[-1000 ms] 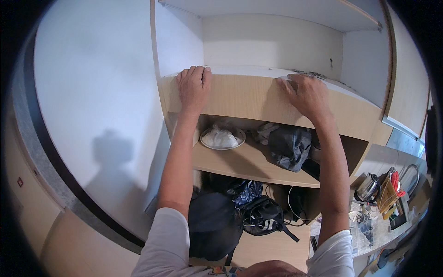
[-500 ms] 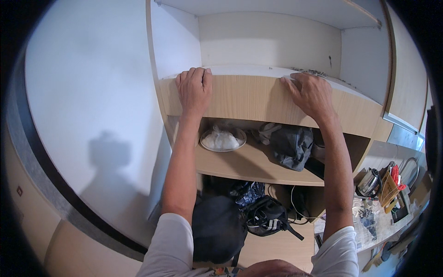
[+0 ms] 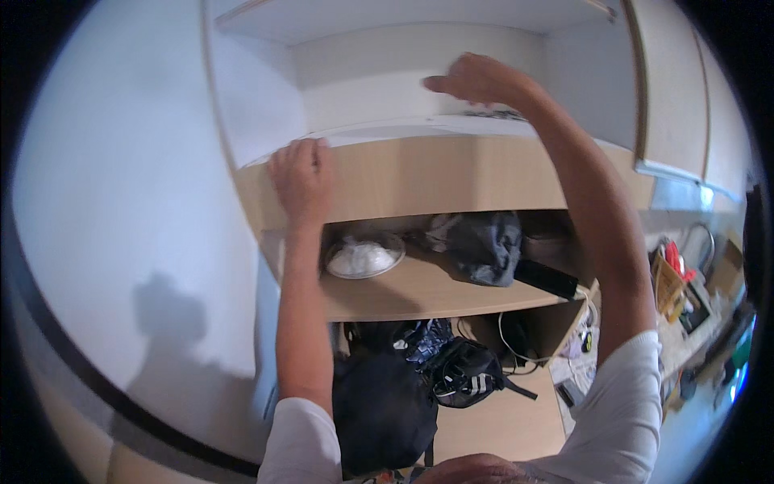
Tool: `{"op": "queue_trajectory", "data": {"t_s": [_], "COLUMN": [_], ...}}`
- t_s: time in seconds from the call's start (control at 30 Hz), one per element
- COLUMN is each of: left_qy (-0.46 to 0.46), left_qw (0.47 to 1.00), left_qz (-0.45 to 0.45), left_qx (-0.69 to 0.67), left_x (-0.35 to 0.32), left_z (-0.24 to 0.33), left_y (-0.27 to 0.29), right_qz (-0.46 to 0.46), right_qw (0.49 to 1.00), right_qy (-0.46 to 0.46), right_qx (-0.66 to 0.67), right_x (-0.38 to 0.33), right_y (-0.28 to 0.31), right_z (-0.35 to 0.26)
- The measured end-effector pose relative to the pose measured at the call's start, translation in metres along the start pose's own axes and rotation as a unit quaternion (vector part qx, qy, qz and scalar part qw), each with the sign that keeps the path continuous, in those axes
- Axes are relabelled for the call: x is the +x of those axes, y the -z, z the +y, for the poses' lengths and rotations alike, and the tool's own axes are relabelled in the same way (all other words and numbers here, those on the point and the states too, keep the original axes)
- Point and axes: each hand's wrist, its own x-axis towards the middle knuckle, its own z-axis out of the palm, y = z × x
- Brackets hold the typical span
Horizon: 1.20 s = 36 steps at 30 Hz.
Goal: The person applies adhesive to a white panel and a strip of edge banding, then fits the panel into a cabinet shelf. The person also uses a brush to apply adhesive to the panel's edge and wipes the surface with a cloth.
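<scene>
Head view puts the dark, crumbly debris [image 3: 496, 114] at the hub of things for me: a thin scatter toward the right of the white shelf board [image 3: 387, 129], inside a white-walled cupboard compartment. From the bent fingers of the right hand [image 3: 480, 79] it lies just below and slightly to the right. I judge that hand much the nearer; the left hand [image 3: 302, 179] is well apart, off to the left at the front.

I read the scatter's long axis as running roughly left to right, like the pale wood-grain front panel [image 3: 419, 173] bordering the board. My lens bows both board and panel. The right forearm crosses in front of the panel and hides part of it.

The left fingers bend over the panel's top edge; whether they clamp it or only rest there I can't make out, as the tips are out of sight. The right hand hangs above the board, blurred, fingers loosely bent, with nothing visible in it; its palm is turned from me, so I can't say how far the fingers are closed.

The debris looks dark and uneven against the white, too blurred for me to name. The panel looks smooth and plain, with faint grain.
</scene>
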Motion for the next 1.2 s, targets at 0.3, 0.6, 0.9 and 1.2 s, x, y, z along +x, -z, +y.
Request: {"op": "queue_trajectory", "data": {"t_s": [0.3, 0.6, 0.9, 1.2], "left_qy": [-0.001, -0.014, -0.012, 0.001], "left_qw": [1.000, 0.999, 0.999, 0.999], "left_qz": [-0.003, 0.028, 0.023, 0.017], "left_qx": [-0.017, -0.037, -0.041, -0.029], "left_x": [-0.001, -0.002, -0.003, -0.003], "left_z": [0.003, 0.004, 0.003, 0.004], "left_y": [0.001, 0.001, -0.001, -0.002], "right_qz": [0.050, 0.139, 0.211, 0.250], "right_qw": [0.995, 0.743, 0.655, 0.542], "right_qy": [-0.011, -0.036, 0.082, 0.012], "right_qx": [0.084, 0.653, 0.721, 0.802], "right_x": [0.040, 0.101, 0.130, 0.150], "right_y": [0.002, 0.043, 0.058, 0.078], "right_z": [-0.018, -0.047, -0.056, -0.053]}}
